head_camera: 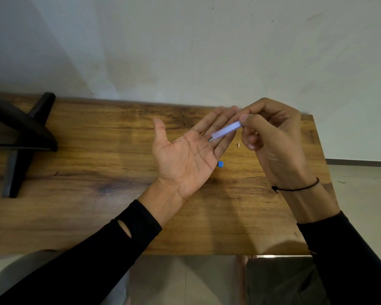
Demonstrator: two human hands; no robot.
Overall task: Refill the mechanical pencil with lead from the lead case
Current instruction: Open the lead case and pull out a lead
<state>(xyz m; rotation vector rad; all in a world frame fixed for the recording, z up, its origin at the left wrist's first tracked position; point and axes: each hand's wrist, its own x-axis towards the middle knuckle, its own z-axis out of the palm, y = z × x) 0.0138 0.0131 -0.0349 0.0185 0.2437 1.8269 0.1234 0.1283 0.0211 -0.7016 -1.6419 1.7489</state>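
Observation:
My left hand [185, 155] lies palm up over the wooden table [97, 183], fingers spread. My right hand [273, 137] pinches a pale translucent lead case [226, 130] between thumb and fingers and tilts its lower end down onto my left fingers. A thin grey bit shows at the case's low end; I cannot tell if it is lead. A blue part [220, 164], perhaps the pencil's end, pokes out from under my left palm edge. A tiny light cap or eraser [238, 145] rests on the table between my hands.
A black stand [24, 137] with crossed legs occupies the table's left side. A pale wall rises behind the table's far edge. The table's right edge drops to a tiled floor [361, 194].

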